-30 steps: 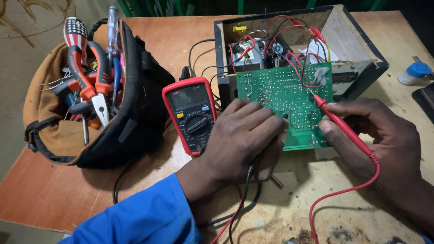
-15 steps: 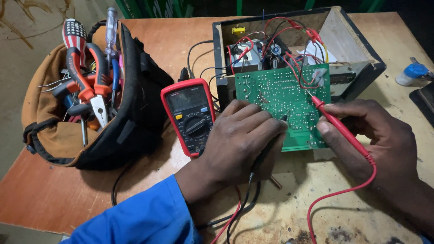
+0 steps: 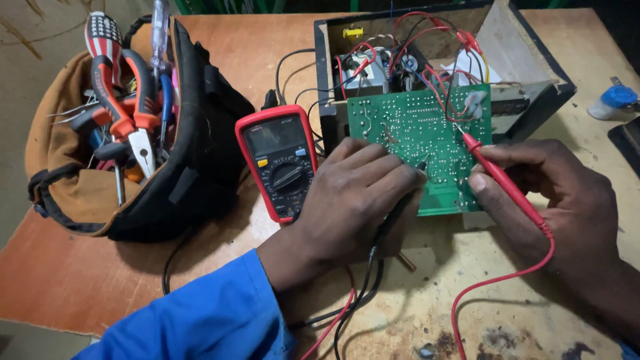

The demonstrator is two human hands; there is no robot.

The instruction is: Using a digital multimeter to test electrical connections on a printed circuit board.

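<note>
Because both probe tips sit on closely packed solder points, the likeliest slip is a tip bridging two joints. The right hand (image 3: 560, 200) has its fingers (image 3: 507, 157) pinched round the red probe (image 3: 500, 177), whose tip touches the green board (image 3: 420, 133) just ahead of them, close under a bundle of red wires (image 3: 443, 87). A small tremor there could, I judge, slide the tip onto a neighbouring pad or snag a wire.

The left hand (image 3: 353, 200) has its fingers (image 3: 383, 177) curled over the black probe (image 3: 400, 207); its tip meets the board just beyond the fingertips. Most of the shaft is hidden under the hand, so I cannot tell how firm that grip is. If it is loose, the tip could skate across the solder side.

The board leans tilted against the open front of the black case (image 3: 533, 87), ahead of both sets of fingers, its lower edge between the two hands. Nothing visible clamps it, so downward pressure from either probe might tip or shift it and break contact.

The meter (image 3: 280, 160) lies on the desk (image 3: 467, 293) just left of the left fingers, its leads trailing back under the wrist; a tug on them could drag it. The tool bag (image 3: 133, 133) stands well apart, further left.
</note>
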